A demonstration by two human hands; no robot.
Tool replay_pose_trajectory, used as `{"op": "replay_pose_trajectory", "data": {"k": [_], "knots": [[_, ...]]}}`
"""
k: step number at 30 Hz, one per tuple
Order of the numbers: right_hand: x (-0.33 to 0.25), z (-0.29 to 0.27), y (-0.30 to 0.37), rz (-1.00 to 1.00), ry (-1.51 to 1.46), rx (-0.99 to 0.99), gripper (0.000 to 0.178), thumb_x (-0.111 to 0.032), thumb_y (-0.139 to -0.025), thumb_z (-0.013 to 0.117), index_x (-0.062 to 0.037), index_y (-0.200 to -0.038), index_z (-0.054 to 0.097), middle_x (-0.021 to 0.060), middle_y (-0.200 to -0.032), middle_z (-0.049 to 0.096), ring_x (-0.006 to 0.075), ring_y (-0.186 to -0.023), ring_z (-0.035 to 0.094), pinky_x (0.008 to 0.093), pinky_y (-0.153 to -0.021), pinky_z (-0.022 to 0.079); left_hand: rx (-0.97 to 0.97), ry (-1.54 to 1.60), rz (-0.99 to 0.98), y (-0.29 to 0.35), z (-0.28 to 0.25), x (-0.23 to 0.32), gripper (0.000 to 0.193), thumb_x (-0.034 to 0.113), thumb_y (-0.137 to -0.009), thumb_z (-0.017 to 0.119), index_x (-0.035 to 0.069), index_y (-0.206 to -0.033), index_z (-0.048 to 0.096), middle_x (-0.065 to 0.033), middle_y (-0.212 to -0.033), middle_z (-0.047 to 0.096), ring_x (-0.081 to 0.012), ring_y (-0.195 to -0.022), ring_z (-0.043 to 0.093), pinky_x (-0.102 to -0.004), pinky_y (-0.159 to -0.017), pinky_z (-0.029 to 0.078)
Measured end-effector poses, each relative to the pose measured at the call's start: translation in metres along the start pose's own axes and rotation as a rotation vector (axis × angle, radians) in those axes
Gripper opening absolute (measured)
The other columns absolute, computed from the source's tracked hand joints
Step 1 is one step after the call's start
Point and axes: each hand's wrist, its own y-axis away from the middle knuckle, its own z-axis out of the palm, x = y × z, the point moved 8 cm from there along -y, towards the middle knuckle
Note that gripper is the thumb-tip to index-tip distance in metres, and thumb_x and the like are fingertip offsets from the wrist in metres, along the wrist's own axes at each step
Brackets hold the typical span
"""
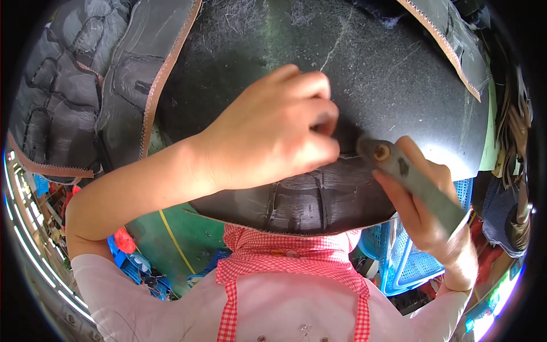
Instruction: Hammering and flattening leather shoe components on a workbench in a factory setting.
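Note:
In my right hand [421, 194] is a hammer [421, 185], gripped close under its grey metal head. A brown round handle end shows in the head's eye, and the narrow end is blurred. My left hand [279, 125] is closed, fingers curled down just left of the hammer; its fingertips and whatever they hold are hidden. Below both hands, a dark leather-like piece [299, 199] with ridged panels and a brown zigzag-stitched edge lies over the near edge of a dark worktop [399, 85].
Similar dark stitched pieces lie at the left [128, 74] and the far right [450, 40]. Blue plastic baskets [421, 262] stand below the worktop on the right. A green floor [171, 233] with a yellow line shows beneath. Another person's hand [517, 125] appears at the right rim.

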Motion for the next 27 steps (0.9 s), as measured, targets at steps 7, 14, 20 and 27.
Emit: {"op": "replay_pose_trajectory", "data": {"k": [7, 14, 20, 27], "knots": [[-0.008, 0.005, 0.000, 0.001, -0.160, 0.079, 0.014, -0.002, -0.092, 0.071, -0.0010, -0.102, 0.061, 0.0186, -0.084, 0.065, 0.0359, -0.066, 0.067, 0.0375, -0.056, 0.050, 0.096, 0.091, 0.015, 0.006, -0.011, -0.012, 0.020, 0.022, -0.064, 0.083, 0.021, -0.083, 0.075, 0.0064, -0.092, 0.062, -0.0207, -0.093, 0.059, -0.0373, -0.075, 0.044], [-0.005, 0.019, -0.004, 0.024, -0.207, 0.008, 0.015, -0.005, -0.095, 0.069, -0.0015, -0.103, 0.057, 0.0175, -0.077, 0.058, 0.0388, -0.064, 0.065, 0.0397, -0.054, 0.047, 0.162, -0.029, -0.124, 0.017, -0.013, -0.005, 0.024, 0.020, -0.063, 0.081, 0.019, -0.085, 0.075, 0.0039, -0.092, 0.064, -0.0225, -0.095, 0.059, -0.0398, -0.080, 0.045], [-0.007, 0.031, 0.000, 0.019, -0.055, 0.075, 0.011, -0.002, -0.095, 0.066, 0.0006, -0.103, 0.058, 0.0155, -0.079, 0.052, 0.0352, -0.063, 0.065, 0.0380, -0.054, 0.047, 0.114, -0.166, -0.061, 0.027, -0.008, 0.012, 0.027, 0.023, -0.065, 0.086, 0.019, -0.089, 0.075, 0.0048, -0.098, 0.062, -0.0227, -0.097, 0.058, -0.0407, -0.085, 0.044], [-0.018, 0.023, -0.009, -0.084, 0.004, 0.050, 0.016, -0.001, -0.093, 0.067, 0.0016, -0.106, 0.059, 0.0144, -0.085, 0.050, 0.0333, -0.063, 0.065, 0.0396, -0.052, 0.048, 0.203, -0.161, -0.085, 0.042, -0.008, 0.016, 0.023, 0.021, -0.066, 0.085, 0.017, -0.087, 0.075, 0.0039, -0.093, 0.064, -0.0222, -0.092, 0.059, -0.0389, -0.080, 0.044]]}}
